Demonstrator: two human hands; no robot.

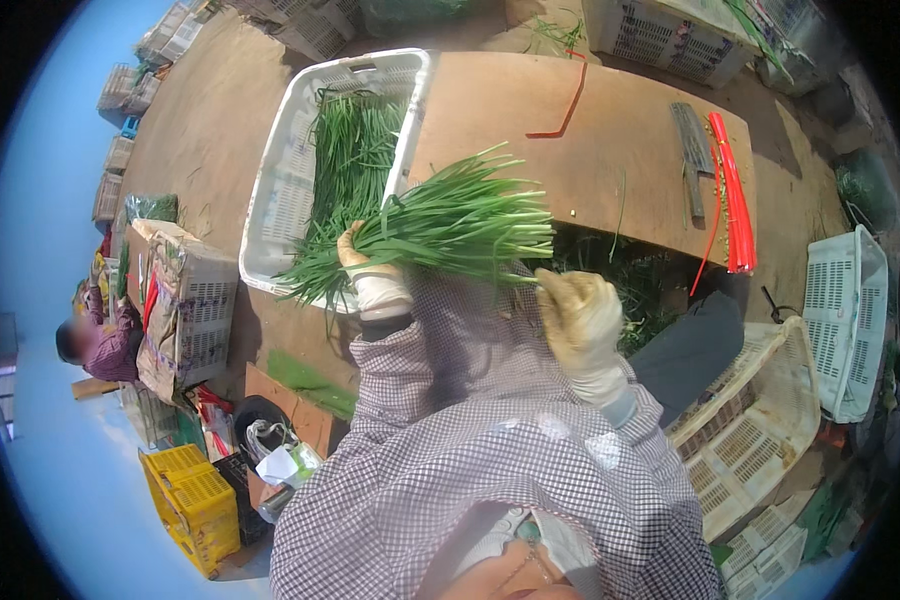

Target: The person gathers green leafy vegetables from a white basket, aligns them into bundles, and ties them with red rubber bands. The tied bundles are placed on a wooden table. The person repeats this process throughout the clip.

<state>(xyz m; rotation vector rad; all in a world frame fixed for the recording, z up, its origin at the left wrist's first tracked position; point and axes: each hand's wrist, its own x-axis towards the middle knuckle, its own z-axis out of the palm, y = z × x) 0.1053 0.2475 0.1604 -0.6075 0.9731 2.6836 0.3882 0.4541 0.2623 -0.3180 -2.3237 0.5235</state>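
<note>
My left hand (pixel 356 259), in a pale glove, is closed around a bunch of garlic chives (pixel 450 217). The green leaf tips hang to the left and the pale stem ends point right. My right hand (pixel 581 315), also gloved, is curled just below the stem ends. Its fingertips meet the end of one low stalk (pixel 521 279) and appear to pinch it. Behind the bunch stands a white plastic crate (pixel 281 165) with more garlic chives (pixel 356 146) laid inside. The bunch overlaps the crate's near right corner.
On the wooden tabletop (pixel 495 97) lie a red strip (pixel 570 105), a dark flat tool (pixel 691 150) and a bundle of red ties (pixel 733 195). Loose greens (pixel 645 285) lie beneath its near edge. A dirty crate (pixel 757 427) stands at right. Another person (pixel 109 345) works at far left.
</note>
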